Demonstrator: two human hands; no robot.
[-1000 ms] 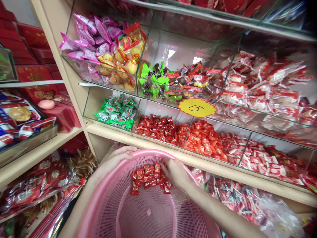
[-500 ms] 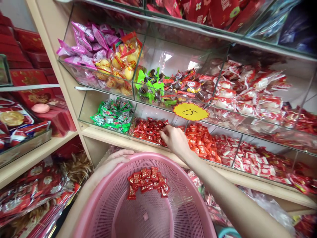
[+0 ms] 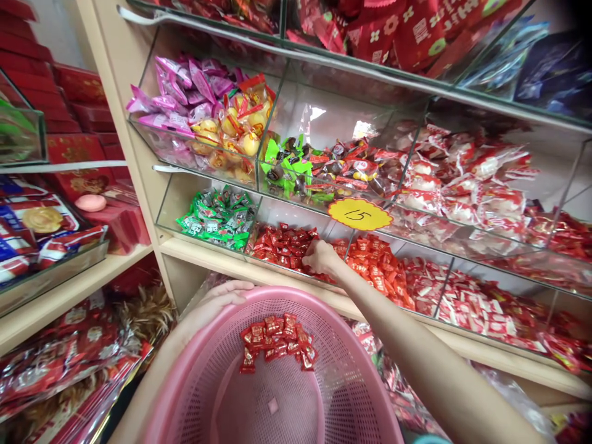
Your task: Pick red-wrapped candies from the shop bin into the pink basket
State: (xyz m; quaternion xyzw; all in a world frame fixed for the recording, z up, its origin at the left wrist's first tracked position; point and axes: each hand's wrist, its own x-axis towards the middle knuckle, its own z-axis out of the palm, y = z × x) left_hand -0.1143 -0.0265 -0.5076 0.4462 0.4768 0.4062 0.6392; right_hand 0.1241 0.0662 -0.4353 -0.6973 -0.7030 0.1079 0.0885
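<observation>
My left hand (image 3: 218, 303) grips the left rim of a pink plastic basket (image 3: 345, 330), its fingers lying over the edge. Small red-wrapped candies (image 3: 278, 338) lie in a cluster against the basket's far inner wall. Beyond the rim, my right hand (image 3: 322, 257) reaches into a low clear bin of dark red-wrapped candies (image 3: 283, 245). Its fingers are curled down among them at the bin's right part; the fingertips and anything between them are hidden. Brighter orange-red candies (image 3: 377, 262) fill the bin just right of that hand.
Green-wrapped candies (image 3: 217, 216) fill the bin at left; red-and-white ones (image 3: 481, 302) lie to the right. A yellow tag (image 3: 361, 213) marked 15 hangs above my right hand from the upper shelf of glass bins. The wooden shelf edge (image 3: 206, 258) runs just beyond the basket.
My right hand has gone slightly lower among the dark red candies and its fingers have curled more. The view has shifted a little; the left hand still holds the basket rim.
</observation>
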